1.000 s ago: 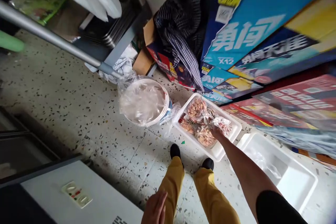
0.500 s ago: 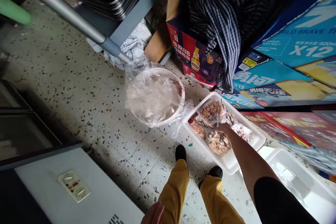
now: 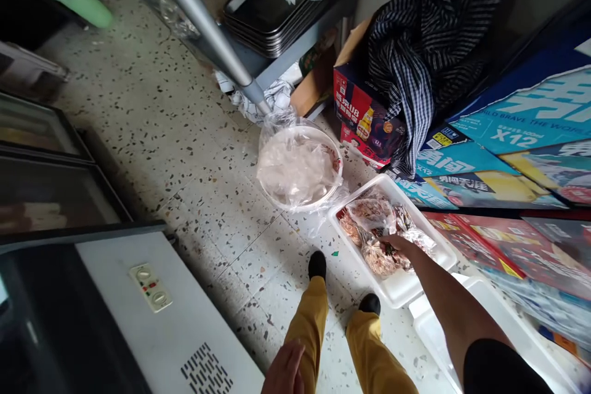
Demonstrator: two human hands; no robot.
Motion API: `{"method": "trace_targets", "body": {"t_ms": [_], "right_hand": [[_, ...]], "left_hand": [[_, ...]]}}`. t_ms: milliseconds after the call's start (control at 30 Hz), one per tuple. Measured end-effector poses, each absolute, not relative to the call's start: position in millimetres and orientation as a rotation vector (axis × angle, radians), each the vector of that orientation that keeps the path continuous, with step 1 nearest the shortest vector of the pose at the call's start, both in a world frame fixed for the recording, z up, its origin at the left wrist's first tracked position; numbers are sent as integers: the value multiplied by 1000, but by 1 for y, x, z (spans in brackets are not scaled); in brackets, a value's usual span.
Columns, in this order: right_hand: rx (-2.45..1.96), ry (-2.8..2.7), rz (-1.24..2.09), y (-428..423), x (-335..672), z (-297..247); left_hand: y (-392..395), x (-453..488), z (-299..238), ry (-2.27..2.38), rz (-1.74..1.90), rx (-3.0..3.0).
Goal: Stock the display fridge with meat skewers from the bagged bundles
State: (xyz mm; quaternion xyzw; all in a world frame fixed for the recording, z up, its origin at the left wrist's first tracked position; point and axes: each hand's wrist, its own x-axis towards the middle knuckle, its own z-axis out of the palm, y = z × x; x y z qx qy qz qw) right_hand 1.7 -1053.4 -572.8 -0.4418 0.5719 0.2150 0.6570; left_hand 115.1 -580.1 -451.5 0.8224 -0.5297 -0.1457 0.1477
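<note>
A white foam tray (image 3: 406, 286) lies on the speckled floor by my feet, holding several clear bags of pinkish meat skewers (image 3: 376, 215). My right hand (image 3: 397, 245) reaches down into the tray and rests among the bags; its fingers are hidden in the plastic, so whether it grips one is unclear. My left hand (image 3: 286, 372) hangs by my thigh at the bottom edge, fingers loosely together and holding nothing. A round white bowl (image 3: 300, 169) covered with clear plastic sits just left of the tray.
A second white foam tray (image 3: 438, 335) lies right of my feet. Stacked beer cartons (image 3: 508, 129) and a box with a striped cloth (image 3: 415, 43) line the right. A metal rack leg (image 3: 207, 31) with dark trays stands behind the bowl. A chest freezer (image 3: 92, 295) fills the lower left.
The view has swung, shifting everything. My right hand has stayed among the bags in the tray, moving slightly lower. My left hand stays by my thigh.
</note>
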Motion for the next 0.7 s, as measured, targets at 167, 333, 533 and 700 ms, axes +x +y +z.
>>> {"method": "trace_targets", "body": {"t_ms": [167,333,533,700], "right_hand": [[-866,1166,505,-991,-50,-482],[-907,1146,472,-903,-85,-365],[-1444,859,441,-848,-71,-243],[-1791,534,350,-838,-40,-171]], "left_hand": [[-612,103,-418,-1441,-337,2253],[-696,87,-335,-1584,-319,2029],[-757,64,-200,-1690,62,2089],[-726,71,-99,-1606,50,2547]]}}
